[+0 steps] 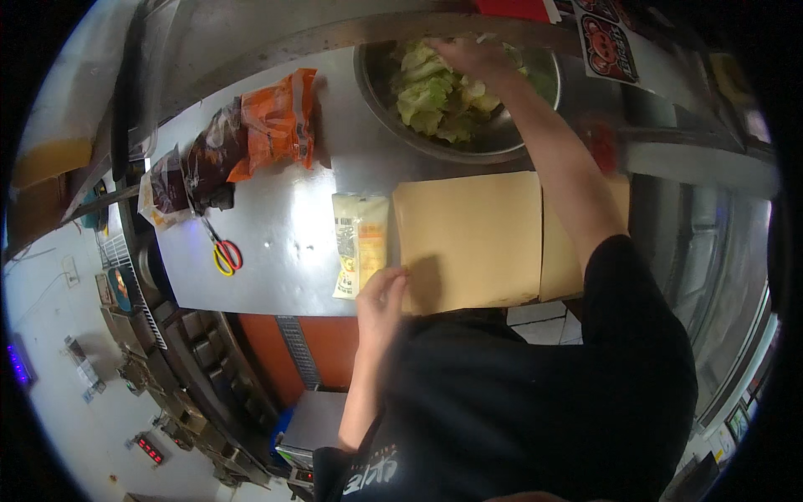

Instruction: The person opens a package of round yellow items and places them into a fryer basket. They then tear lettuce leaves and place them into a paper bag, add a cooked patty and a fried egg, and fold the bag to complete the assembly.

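My right hand (471,57) reaches over the far side of a round metal bowl (368,94), among torn lettuce leaves (427,99); its fingertips are partly lost among the leaves and shadow, so their grip is unclear. At the counter's near edge, my left hand (383,299) has its fingers bent together close to the left edge of a flat tan sheet (473,238). Whether anything is pinched there does not show. Just left of the sheet lies a pale yellow packet (361,238). A second tan sheet (562,251) lies to the right, partly under my right arm.
On the left of the metal counter (209,284) lie an orange bag (280,121), dark brown packages (216,151) and scissors with red and yellow handles (226,255). A metal shelf edge (335,32) crosses above the bowl. Shelving with metal containers (213,351) stands lower left.
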`<action>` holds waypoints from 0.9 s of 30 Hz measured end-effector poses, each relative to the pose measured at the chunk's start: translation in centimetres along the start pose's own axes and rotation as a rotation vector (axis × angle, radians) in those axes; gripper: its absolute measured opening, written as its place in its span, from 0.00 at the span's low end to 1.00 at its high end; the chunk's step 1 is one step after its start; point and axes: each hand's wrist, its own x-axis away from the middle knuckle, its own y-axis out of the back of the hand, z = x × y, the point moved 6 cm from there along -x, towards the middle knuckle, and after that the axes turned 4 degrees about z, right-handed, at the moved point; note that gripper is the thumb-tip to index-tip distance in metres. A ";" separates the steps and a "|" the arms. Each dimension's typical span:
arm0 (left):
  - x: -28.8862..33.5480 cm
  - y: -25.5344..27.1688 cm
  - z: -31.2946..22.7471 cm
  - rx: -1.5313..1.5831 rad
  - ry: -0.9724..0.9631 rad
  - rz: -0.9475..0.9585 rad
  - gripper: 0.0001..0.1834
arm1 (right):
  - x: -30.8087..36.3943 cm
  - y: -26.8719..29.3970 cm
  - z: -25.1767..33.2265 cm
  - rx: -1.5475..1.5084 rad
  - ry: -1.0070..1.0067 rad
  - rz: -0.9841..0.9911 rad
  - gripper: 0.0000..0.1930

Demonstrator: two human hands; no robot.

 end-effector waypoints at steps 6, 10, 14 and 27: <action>-0.5 -2.4 -3.0 -0.156 -0.106 0.076 0.08 | -7.7 -3.5 -0.1 0.152 -0.038 0.107 0.29; -2.5 -1.4 -4.6 -0.122 -0.076 0.036 0.08 | -4.0 -1.0 -3.9 0.143 0.031 -0.127 0.26; -7.5 -1.9 -7.7 0.172 -0.214 0.046 0.14 | 3.8 3.0 -7.2 -0.783 0.189 -0.450 0.21; -20.2 -13.5 -16.5 1.180 0.094 0.737 0.42 | 18.3 5.4 -1.7 -0.781 0.047 -0.289 0.18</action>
